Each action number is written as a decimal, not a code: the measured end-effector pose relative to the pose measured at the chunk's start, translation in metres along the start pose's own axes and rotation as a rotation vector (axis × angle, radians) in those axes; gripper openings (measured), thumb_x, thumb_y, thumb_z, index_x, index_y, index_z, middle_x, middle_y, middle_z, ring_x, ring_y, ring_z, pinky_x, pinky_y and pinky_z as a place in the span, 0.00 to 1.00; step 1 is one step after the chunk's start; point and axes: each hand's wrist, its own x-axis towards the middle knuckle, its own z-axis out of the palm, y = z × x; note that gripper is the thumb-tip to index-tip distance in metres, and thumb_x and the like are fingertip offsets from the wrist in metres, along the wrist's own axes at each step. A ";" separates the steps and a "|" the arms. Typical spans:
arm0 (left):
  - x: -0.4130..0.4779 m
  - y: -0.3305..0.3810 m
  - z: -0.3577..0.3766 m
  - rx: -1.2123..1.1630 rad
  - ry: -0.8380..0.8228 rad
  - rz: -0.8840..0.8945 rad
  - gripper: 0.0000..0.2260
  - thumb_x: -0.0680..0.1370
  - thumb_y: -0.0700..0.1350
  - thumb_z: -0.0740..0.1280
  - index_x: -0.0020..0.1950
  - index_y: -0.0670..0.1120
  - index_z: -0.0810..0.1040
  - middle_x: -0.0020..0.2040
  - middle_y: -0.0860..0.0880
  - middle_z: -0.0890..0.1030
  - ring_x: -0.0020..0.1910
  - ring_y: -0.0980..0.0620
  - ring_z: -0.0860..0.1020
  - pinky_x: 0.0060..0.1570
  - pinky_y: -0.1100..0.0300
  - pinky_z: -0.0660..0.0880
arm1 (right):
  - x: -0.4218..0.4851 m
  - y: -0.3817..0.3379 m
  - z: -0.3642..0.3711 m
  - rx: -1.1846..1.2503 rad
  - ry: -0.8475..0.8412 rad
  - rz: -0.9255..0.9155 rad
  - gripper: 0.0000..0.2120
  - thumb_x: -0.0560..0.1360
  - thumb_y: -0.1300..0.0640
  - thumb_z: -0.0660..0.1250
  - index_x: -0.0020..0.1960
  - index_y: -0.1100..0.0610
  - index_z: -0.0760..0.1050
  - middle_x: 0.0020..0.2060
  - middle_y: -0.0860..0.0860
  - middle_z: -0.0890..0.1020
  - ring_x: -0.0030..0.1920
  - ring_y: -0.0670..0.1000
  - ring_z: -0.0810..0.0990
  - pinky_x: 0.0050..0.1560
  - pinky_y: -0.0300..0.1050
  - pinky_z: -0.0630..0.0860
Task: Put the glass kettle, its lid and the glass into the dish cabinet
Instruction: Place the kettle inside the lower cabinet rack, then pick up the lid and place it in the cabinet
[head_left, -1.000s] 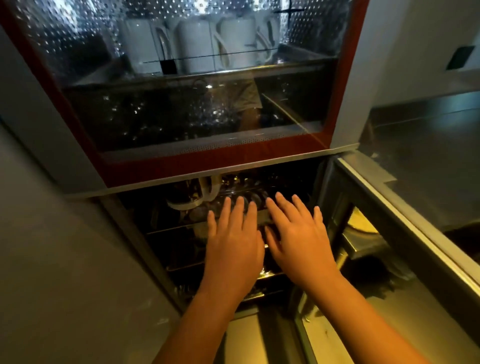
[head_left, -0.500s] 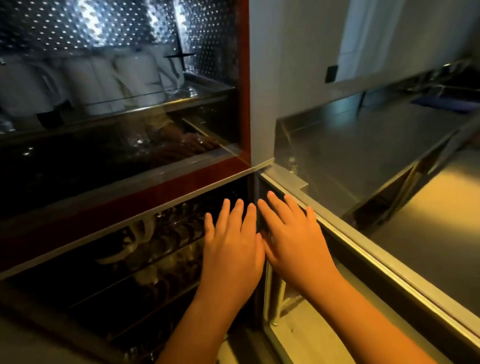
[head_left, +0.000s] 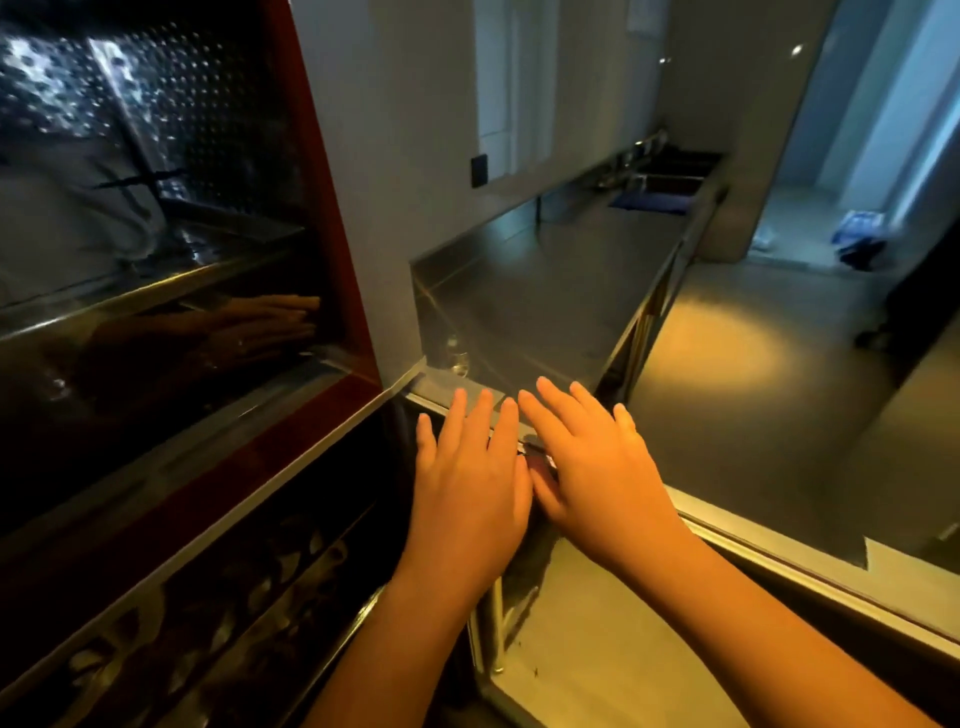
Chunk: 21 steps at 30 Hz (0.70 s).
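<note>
Head view, compared with 0.5 s ago: the camera has swung right. Both grips were in front of the dark lower compartment and now sit further right, over the near corner of the table (head_left: 545, 291).

- left grip (head_left: 467, 488): flat, fingers straight and close together, holding nothing.
- right grip (head_left: 597, 467): also flat and empty, fingers slightly fanned, touching the left grip along its inner edge.
- dish cabinet (head_left: 332, 234), left of both grips: glossy red frame, dark glass door, dimpled shiny metal back wall. Blurred white mugs (head_left: 67, 208) on the upper shelf.
- lower rack (head_left: 218, 639), below-left of the left grip: dim rounded glassware (head_left: 291, 566). Too dark to tell kettle, lid and glass apart.
- table: flat brushed steel with a raised back lip, running ahead of the fingertips.
</note>
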 end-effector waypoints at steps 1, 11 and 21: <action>0.004 0.003 -0.004 -0.027 -0.059 0.012 0.24 0.75 0.47 0.67 0.69 0.42 0.69 0.67 0.40 0.71 0.69 0.39 0.67 0.63 0.37 0.62 | 0.000 0.001 -0.002 0.010 -0.001 0.015 0.28 0.76 0.51 0.64 0.73 0.53 0.60 0.72 0.53 0.63 0.72 0.59 0.60 0.68 0.62 0.59; 0.032 0.002 0.003 -0.051 -0.159 0.038 0.24 0.82 0.52 0.49 0.76 0.51 0.48 0.77 0.50 0.49 0.76 0.50 0.44 0.72 0.48 0.42 | 0.018 0.015 -0.018 -0.049 -0.083 0.100 0.28 0.78 0.49 0.56 0.75 0.50 0.51 0.75 0.49 0.55 0.74 0.53 0.53 0.71 0.55 0.55; 0.074 -0.011 0.016 -0.037 -0.158 -0.037 0.24 0.82 0.51 0.48 0.76 0.50 0.46 0.77 0.50 0.48 0.76 0.49 0.43 0.72 0.48 0.41 | 0.083 0.045 -0.007 -0.227 -0.156 -0.093 0.31 0.79 0.53 0.58 0.76 0.53 0.46 0.76 0.53 0.51 0.75 0.56 0.49 0.72 0.57 0.52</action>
